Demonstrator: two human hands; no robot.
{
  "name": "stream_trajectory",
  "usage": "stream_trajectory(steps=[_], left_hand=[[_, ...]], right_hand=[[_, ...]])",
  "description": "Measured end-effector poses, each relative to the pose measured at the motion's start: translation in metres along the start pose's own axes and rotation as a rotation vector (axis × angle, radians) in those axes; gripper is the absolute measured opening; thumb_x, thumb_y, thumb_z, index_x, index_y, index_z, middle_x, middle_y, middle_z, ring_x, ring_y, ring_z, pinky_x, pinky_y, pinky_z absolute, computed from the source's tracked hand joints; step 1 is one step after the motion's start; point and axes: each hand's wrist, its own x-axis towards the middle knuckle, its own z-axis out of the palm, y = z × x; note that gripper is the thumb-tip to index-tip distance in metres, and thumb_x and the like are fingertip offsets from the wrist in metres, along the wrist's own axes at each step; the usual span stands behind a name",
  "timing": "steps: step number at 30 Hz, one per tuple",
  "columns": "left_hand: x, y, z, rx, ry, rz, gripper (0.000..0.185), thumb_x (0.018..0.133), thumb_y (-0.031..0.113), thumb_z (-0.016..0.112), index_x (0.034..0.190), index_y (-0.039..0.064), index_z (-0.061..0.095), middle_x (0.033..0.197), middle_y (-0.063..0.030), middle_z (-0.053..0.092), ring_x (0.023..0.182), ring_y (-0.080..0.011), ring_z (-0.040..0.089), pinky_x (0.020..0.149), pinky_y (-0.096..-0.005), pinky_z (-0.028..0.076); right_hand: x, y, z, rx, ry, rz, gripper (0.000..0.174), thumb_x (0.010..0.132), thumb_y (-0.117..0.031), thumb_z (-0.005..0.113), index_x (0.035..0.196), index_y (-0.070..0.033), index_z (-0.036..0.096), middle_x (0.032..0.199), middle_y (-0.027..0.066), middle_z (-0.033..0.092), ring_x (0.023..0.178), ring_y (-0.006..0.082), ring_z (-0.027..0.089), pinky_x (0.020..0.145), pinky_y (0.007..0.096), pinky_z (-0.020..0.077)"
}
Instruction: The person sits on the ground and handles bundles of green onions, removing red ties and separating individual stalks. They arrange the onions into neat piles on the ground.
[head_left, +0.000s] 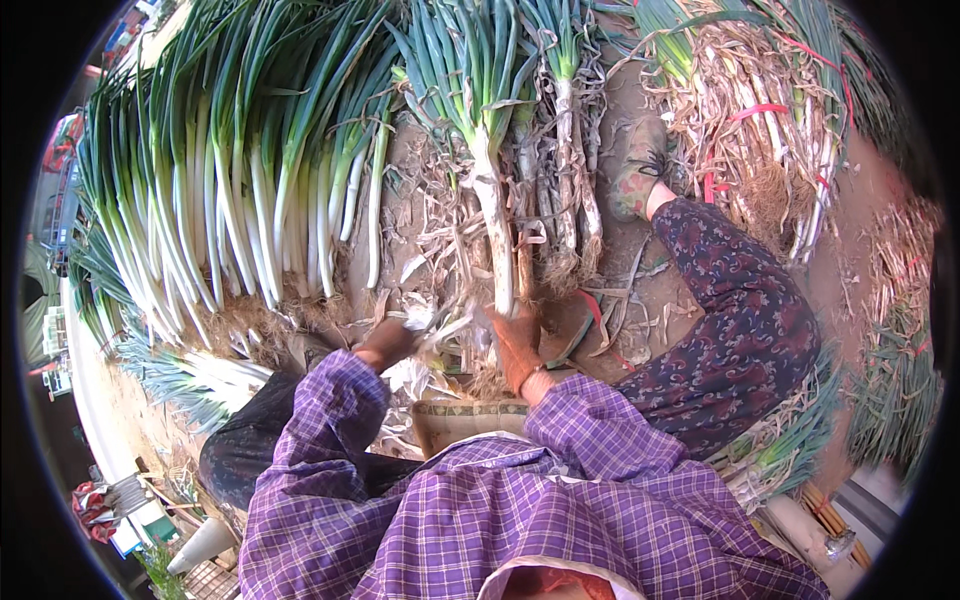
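Note:
My right hand (517, 341), in an orange-brown glove, closes around the root end of a large Welsh onion (491, 195). Its white stalk points away from me, with browned skin on the upper part and green leaves fanned out beyond. To the left, my gloved left hand (390, 345) is beside blurred whitish strips (446, 330), which look like peeled skin. Blur hides whether its fingers hold anything. Unpeeled Welsh onions (566, 165) with dry brown skins lie just right of the one I hold.
Cleaned Welsh onions (247, 195) lie in a dense row at left, roots towards me. Tied bundles (757, 112) with red straps lie at far right, near my shoe (637, 172). Dry peelings (450, 240) litter the dirt ground. A cardboard-like padded edge (469, 420) sits between my legs.

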Motion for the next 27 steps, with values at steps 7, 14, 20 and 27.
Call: stream_trajectory(steps=[7,14,20,27], left_hand=[[0.045,-0.01,-0.107,-1.046,0.225,-0.311,0.065,0.083,0.041,0.064,0.135,0.013,0.038,0.118,-0.0156,0.053,0.104,-0.0303,0.053,0.081,-0.0456,0.047],[0.147,0.05,-0.209,-1.51,0.75,-0.172,0.041,0.081,0.03,0.065,0.114,0.007,0.058,0.089,-0.0149,0.06,0.084,-0.0288,0.061,0.072,-0.0381,0.05],[0.133,0.045,-0.186,-0.898,1.012,0.348,0.029,0.082,0.024,0.064,0.104,0.005,0.058,0.069,-0.0115,0.057,0.06,-0.0288,0.054,0.055,-0.0378,0.043],[0.12,0.054,-0.192,-2.183,1.131,-0.112,0.03,0.075,0.02,0.069,0.092,-0.002,0.059,0.079,-0.0086,0.057,0.071,-0.0223,0.054,0.067,-0.0376,0.045]], right_hand=[[-0.033,-0.009,0.013,-0.577,0.005,-0.343,0.041,0.074,-0.024,0.072,0.1,0.001,0.054,0.077,0.0195,0.063,0.074,0.0354,0.064,0.065,0.0426,0.0486],[-0.062,0.0,0.011,-0.69,-0.136,-0.685,0.073,0.075,-0.029,0.072,0.133,-0.001,0.038,0.108,0.0276,0.058,0.095,0.0448,0.058,0.079,0.0482,0.0481],[-0.067,-0.019,0.013,-0.203,-0.494,-0.022,0.046,0.079,-0.011,0.07,0.12,0.0,0.051,0.094,0.0062,0.062,0.081,0.0127,0.058,0.07,0.0284,0.0485],[-0.029,0.039,0.019,-0.45,-0.289,-0.321,0.047,0.074,-0.03,0.066,0.114,-0.005,0.058,0.096,0.0181,0.066,0.091,0.0372,0.063,0.078,0.0426,0.0485]])
